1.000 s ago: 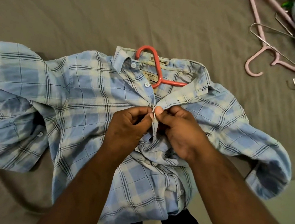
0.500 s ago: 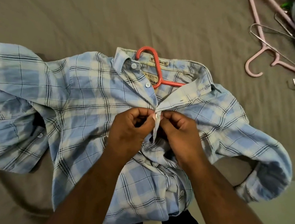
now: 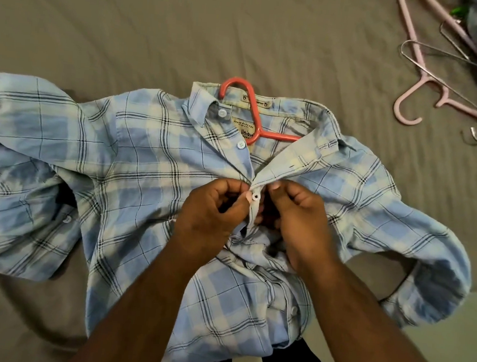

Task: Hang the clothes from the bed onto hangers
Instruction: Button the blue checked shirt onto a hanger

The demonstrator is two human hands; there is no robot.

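Light blue plaid button-up shirt (image 3: 135, 172) lay spread front-up on the brown bed sheet (image 3: 129, 29), coral plastic hanger (image 3: 253, 116) inside its collar. Left hand (image 3: 211, 216) pinched the placket beside a white button (image 3: 256, 196); right hand (image 3: 300, 214) gripped the opposite placket edge. Pale pink plastic hangers (image 3: 415, 89) and thin metal wire hangers (image 3: 430, 53) lay well apart, top right.

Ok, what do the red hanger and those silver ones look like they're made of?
Red hanger: likely plastic, going by its thick, smooth, evenly coloured body. Silver hangers: likely metal wire, going by the thin rods with a bright shine.
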